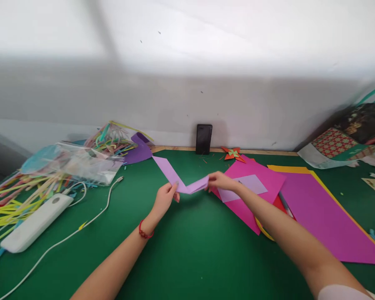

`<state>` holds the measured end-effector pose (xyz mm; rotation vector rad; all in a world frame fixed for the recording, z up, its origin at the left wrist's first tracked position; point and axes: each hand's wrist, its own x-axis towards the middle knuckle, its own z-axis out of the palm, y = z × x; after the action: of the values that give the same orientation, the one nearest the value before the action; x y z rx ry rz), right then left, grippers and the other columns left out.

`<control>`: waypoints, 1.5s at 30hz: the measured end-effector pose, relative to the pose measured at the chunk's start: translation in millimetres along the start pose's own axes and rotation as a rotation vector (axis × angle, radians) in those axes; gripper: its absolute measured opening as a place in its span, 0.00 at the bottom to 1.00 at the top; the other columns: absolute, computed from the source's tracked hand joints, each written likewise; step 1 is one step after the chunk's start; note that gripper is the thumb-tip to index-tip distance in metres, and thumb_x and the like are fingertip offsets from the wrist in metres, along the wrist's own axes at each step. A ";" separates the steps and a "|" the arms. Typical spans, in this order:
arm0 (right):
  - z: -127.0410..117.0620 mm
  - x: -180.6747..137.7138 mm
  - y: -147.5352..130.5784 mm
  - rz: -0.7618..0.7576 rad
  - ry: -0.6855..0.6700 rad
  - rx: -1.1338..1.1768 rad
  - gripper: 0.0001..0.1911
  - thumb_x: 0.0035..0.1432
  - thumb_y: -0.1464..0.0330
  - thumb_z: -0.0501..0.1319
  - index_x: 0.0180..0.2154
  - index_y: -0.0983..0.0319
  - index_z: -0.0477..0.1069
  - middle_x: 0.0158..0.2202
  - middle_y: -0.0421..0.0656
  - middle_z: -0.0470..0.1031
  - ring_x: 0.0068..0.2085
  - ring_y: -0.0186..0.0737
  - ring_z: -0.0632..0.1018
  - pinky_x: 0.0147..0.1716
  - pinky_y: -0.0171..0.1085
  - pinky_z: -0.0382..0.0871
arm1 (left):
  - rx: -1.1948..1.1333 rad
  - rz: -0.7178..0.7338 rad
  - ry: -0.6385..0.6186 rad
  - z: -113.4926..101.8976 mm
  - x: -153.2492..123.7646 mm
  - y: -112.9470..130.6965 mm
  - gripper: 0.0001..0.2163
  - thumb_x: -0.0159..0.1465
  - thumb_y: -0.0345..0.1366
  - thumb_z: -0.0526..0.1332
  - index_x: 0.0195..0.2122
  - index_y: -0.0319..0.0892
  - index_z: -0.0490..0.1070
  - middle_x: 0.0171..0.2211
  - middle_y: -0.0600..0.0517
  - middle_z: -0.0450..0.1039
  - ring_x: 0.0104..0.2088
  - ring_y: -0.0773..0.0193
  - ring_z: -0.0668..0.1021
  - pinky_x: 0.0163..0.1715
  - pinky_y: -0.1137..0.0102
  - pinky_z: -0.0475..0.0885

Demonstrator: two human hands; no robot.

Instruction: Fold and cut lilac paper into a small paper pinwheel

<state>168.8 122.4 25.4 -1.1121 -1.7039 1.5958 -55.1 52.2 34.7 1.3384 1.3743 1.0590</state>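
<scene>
The lilac paper strip point(169, 171) is in the air above the middle of the green worktop point(181, 258), bent into a shallow V. The left hand point(167, 196) pinches it beside the bend, thumb on top, which seems to steady the angle there. The right hand point(220, 181) grips the other arm of the V by its end, probably keeping that folded part taut; the strip's far left end sticks out unsupported.

Just beyond the right hand, a lilac paper piece point(254, 187) lies on a magenta sheet point(268, 173), likely within easy reach. An orange-and-green paper pinwheel shape point(233, 153) rests behind it. The black phone point(204, 139) stands upright near the wall point(175, 100), apparently leaning for support. At left, loose coloured paper strips point(9, 210) heap around a clear plastic bag point(90, 162), perhaps pushed aside for working room.
</scene>
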 end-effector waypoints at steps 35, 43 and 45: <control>-63.5 133.2 28.7 -0.209 0.667 -0.541 0.25 0.40 0.60 0.69 0.41 0.63 0.70 0.42 0.52 0.76 0.46 0.51 0.75 0.45 0.48 0.66 | -0.035 -0.158 -0.314 20.7 -27.9 -26.7 0.19 0.58 0.51 0.53 0.20 0.42 0.63 0.15 0.54 0.70 0.19 0.66 0.72 0.26 0.71 0.68; -63.5 130.8 23.2 -0.150 0.666 -0.532 0.20 0.41 0.61 0.69 0.37 0.64 0.72 0.39 0.51 0.78 0.42 0.50 0.77 0.41 0.46 0.68 | -0.034 -0.171 -0.306 21.5 -27.8 -28.1 0.18 0.59 0.50 0.53 0.21 0.42 0.63 0.15 0.54 0.70 0.19 0.66 0.72 0.26 0.71 0.68; -62.4 130.0 21.3 -0.138 0.658 -0.526 0.20 0.42 0.62 0.69 0.38 0.64 0.72 0.39 0.51 0.78 0.42 0.50 0.77 0.41 0.46 0.68 | -0.032 -0.177 -0.307 21.6 -27.7 -28.1 0.18 0.58 0.51 0.53 0.21 0.42 0.63 0.15 0.54 0.69 0.19 0.66 0.71 0.25 0.71 0.68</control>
<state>159.4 264.6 -5.1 -1.5113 -1.7014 0.5817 -40.1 22.9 3.8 1.2701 1.2152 0.7209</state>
